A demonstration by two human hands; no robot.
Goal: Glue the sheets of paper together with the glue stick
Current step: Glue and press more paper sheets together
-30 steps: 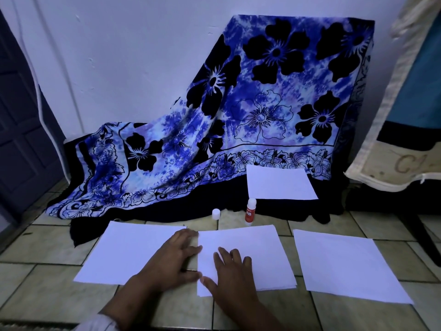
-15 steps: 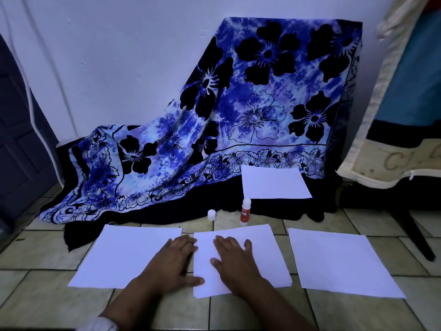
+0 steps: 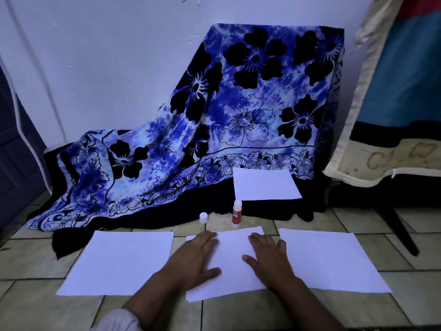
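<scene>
Three white sheets lie in a row on the tiled floor: a left sheet point(image 3: 119, 261), a middle stack of sheets point(image 3: 229, 266) and a right sheet point(image 3: 334, 259). My left hand point(image 3: 193, 259) presses flat on the middle stack's left side. My right hand point(image 3: 267, 259) presses flat on its right side, fingers straight. An uncapped red and white glue stick point(image 3: 237, 213) stands upright just behind the stack. Its white cap point(image 3: 203, 217) stands to the left of it. A fourth sheet point(image 3: 265, 185) lies further back on the dark cloth.
A blue floral cloth point(image 3: 214, 130) drapes over something against the white wall behind the papers. A padded cushion or mattress edge point(image 3: 386, 115) leans at the right, with a dark leg point(image 3: 398, 230) beneath. A dark door point(image 3: 14, 151) is at the far left.
Both hands have slid apart and upward across the middle stack, the right hand moving from its lower left to its right side. The camera has shifted slightly.
</scene>
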